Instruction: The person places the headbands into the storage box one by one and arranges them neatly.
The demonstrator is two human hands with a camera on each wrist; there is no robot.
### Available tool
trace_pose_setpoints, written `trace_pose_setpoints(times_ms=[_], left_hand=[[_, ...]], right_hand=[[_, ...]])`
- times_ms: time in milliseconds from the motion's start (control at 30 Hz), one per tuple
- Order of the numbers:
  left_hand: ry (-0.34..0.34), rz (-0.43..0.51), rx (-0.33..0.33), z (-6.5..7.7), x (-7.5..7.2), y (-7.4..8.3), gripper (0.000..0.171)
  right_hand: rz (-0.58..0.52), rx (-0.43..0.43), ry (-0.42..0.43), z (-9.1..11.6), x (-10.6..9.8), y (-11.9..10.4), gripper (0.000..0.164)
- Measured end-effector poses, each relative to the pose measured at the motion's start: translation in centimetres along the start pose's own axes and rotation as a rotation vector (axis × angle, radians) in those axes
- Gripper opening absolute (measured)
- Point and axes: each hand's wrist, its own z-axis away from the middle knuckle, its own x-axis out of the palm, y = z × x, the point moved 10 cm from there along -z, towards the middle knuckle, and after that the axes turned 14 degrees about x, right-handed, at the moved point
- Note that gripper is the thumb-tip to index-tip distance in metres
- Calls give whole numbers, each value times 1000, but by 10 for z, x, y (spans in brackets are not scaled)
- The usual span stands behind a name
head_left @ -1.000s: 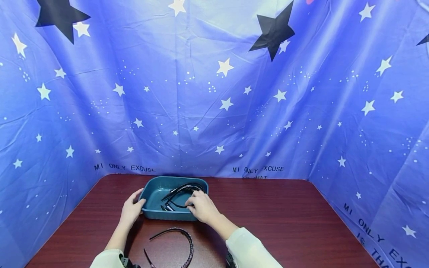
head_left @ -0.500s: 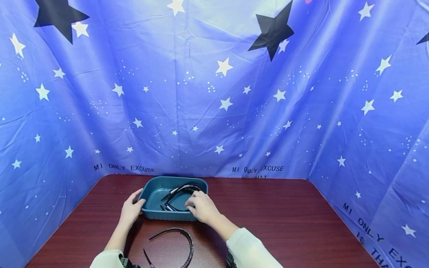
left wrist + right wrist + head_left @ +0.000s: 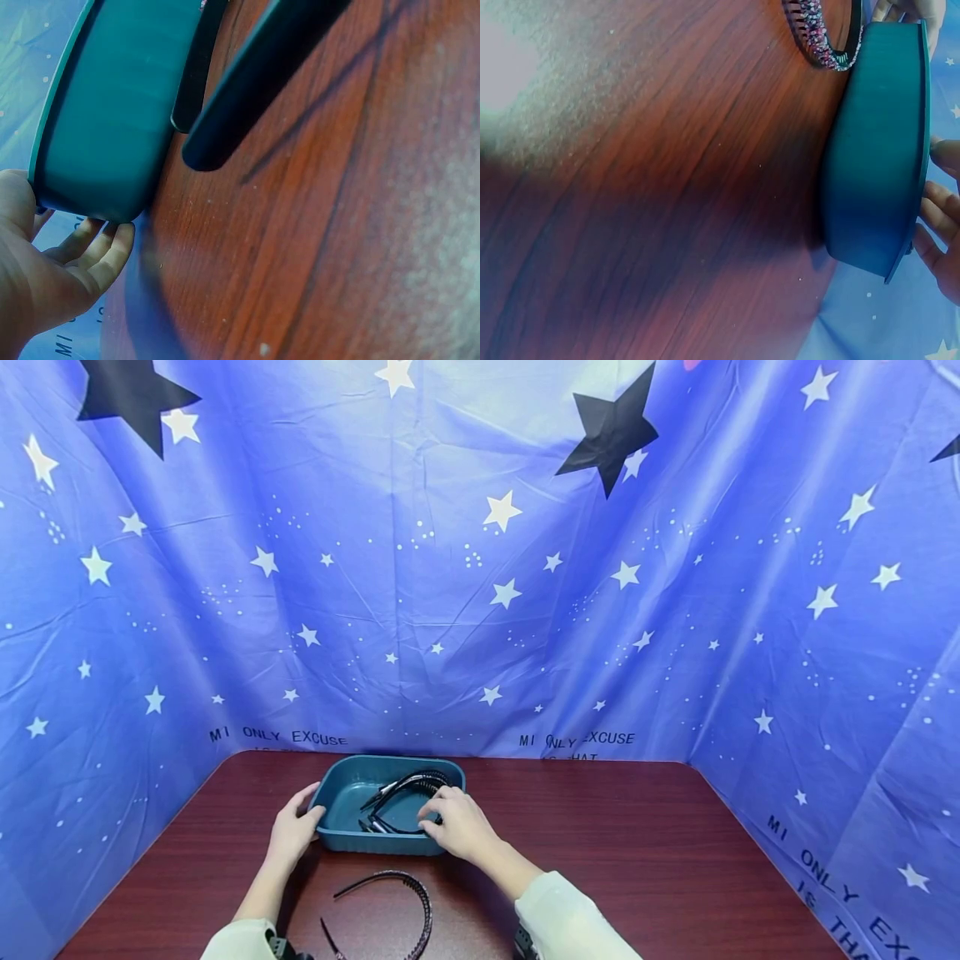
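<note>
A teal plastic bin (image 3: 382, 843) stands near the back of the table. My left hand (image 3: 291, 833) grips its left end, thumb at the rim and fingers against the outside, as the left wrist view shows. Inside the bin's right half lie several black headbands (image 3: 405, 783), overlapping. My right hand (image 3: 459, 823) reaches over the near right rim, its fingers loosely bent beside the headbands; I see nothing held between them, though the fingertips are partly hidden by the bin's wall in the right wrist view. Nearer to me, a headband (image 3: 429, 910) with a speckled, toothed band lies on the table.
The dark red wood-grain table (image 3: 600, 860) extends widely to the right of the bin. A blue curtain (image 3: 450, 610) with stars and lettering hangs along the back and both sides. The loose headband's open ends point left, between my forearms.
My right hand has let go of a headband, which now lies with the others in the bin, and has shifted slightly right. The left hand has stayed on the bin.
</note>
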Motion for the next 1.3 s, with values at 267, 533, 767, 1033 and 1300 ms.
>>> trace_pose_setpoints(times_ms=[267, 533, 767, 1033, 1300], left_hand=[[9, -9, 8, -1, -1, 0, 51], [6, -4, 7, 0, -1, 0, 50], [4, 0, 10, 0, -1, 1, 50], [5, 3, 9, 0, 0, 2, 50], [-2, 2, 14, 0, 1, 2, 50]], right_hand=[[-75, 11, 20, 3, -9, 3, 13], [-184, 21, -2, 13, -14, 4, 15], [-266, 39, -42, 22, -16, 7, 17], [-316, 53, -78, 33, -17, 11, 16], [-340, 72, -135, 43, -8, 17, 16]])
